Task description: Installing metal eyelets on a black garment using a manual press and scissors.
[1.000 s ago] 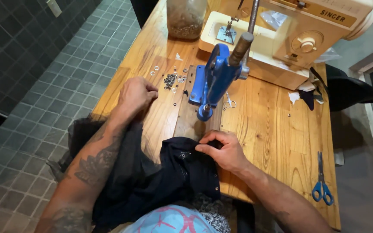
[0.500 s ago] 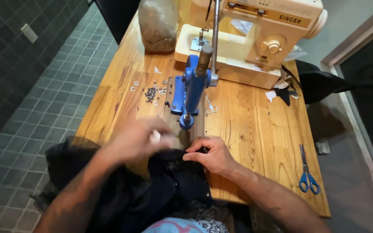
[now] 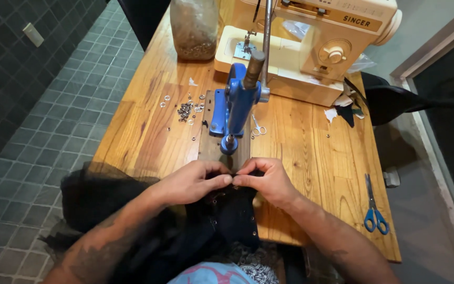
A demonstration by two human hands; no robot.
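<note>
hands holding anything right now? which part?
Both hands, left hand and right hand, pinch the top edge of the black garment, fingertips meeting just below the blue press.

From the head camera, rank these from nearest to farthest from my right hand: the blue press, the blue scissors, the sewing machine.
Measured from the right hand:
1. Blue press, just ahead, slightly left.
2. Blue scissors, off to the right near the table edge.
3. Sewing machine, at the far end of the table.
</note>
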